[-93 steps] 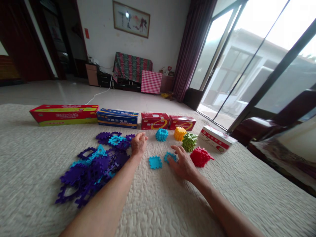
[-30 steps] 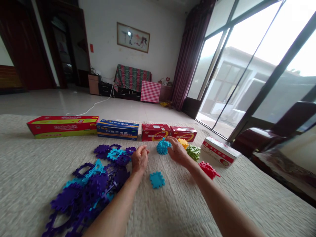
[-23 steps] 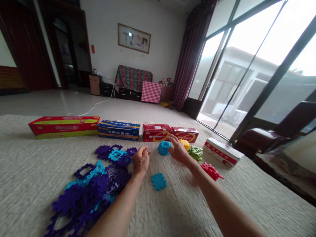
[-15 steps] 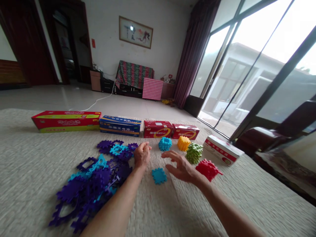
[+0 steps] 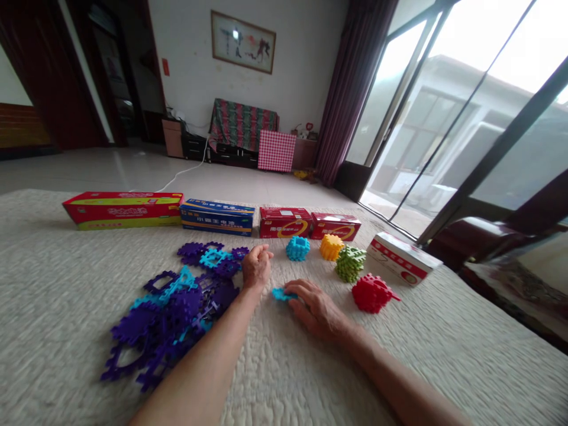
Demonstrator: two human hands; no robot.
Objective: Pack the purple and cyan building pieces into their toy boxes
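Observation:
My right hand [image 5: 316, 307] is low over the mat. Its thumb and fingers close on the right edge of a light blue interlocking toy tile [image 5: 280, 294], covering part of it. My left hand [image 5: 257, 266] is curled closed beside the pile; whatever its fingers may hold is hidden. To its left spreads a heap of purple interlocking tiles [image 5: 181, 307] with light blue tiles [image 5: 213, 257] mixed in. Beyond my hands stands a light blue tile cube [image 5: 297, 248]. A yellow stack [image 5: 331, 247], a green stack [image 5: 350, 264] and a red tile block [image 5: 373, 294] sit to the right.
Along the mat's [image 5: 275, 378] far side stand a long red and green box [image 5: 128, 211], a blue box [image 5: 217, 218] and two red boxes [image 5: 285, 223]. A white and red box [image 5: 403, 258] lies at the right. Glass doors [image 5: 426, 130] are behind it.
My right hand has come down to the light blue tile and now covers part of it. My left hand stays closed in about the same place. The view has tilted slightly.

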